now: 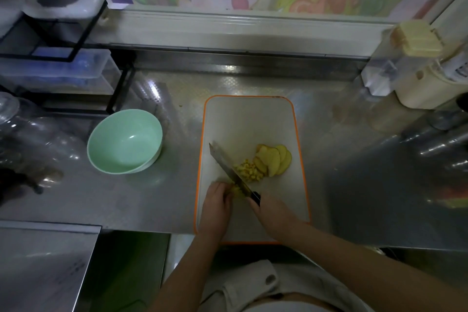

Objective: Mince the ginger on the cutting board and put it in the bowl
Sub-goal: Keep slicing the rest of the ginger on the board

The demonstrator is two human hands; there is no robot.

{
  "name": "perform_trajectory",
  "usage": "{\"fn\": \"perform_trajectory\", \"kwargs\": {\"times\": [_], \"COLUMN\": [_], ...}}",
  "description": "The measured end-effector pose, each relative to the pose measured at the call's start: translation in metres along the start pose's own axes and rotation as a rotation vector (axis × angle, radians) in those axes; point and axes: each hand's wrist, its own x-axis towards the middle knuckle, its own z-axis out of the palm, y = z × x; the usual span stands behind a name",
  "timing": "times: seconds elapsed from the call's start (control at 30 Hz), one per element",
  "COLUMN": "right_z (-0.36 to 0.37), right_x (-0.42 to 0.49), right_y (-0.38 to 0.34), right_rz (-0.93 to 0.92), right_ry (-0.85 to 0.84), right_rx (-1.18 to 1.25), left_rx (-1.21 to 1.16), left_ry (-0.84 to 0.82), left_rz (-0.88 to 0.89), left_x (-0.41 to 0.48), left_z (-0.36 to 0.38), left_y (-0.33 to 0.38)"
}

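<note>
The fingers [222, 189] of the left hand [216, 206] are curling over a small ginger piece [236, 189] at the lower centre of the frame. They are holding it down on the cutting board [248, 119], right against the blade.

At the far left edge a clear glass jar [15, 119] is showing, blurred. Above it, in the upper left, a black wire rack [87, 31] is carrying a lidded plastic box [63, 0].

Further right, a pale green bowl [119, 149] is standing upright on the steel counter [164, 200], left of the board and apart from it.

The white, orange-edged board is lying at the centre, its near end reaching the counter's front edge. On it the knife [228, 167] is slanting, tip toward the upper left, with its edge coming down beside the left fingertips.

Just right of the blade a heap of chopped ginger [249, 171] is sitting. Touching that heap on its right, several ginger slices [274, 159] are lying overlapped.

The right hand [271, 213], below the heap, is wrapping its fingers round the knife's dark handle.

In the upper right, a cream container [417, 83] with a yellow lid is standing near the wall.
</note>
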Motion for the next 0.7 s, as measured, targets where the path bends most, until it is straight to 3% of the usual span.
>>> {"fn": "perform_trajectory", "kwargs": {"times": [0.7], "right_z": [-0.025], "right_x": [0.015], "right_y": [0.018], "right_rz": [-0.121], "right_ry": [0.157], "right_rx": [-0.019], "left_rx": [-0.017], "left_ry": [0.009], "left_rz": [-0.030], "left_x": [-0.004], "left_z": [0.001], "left_y": [0.000]}}
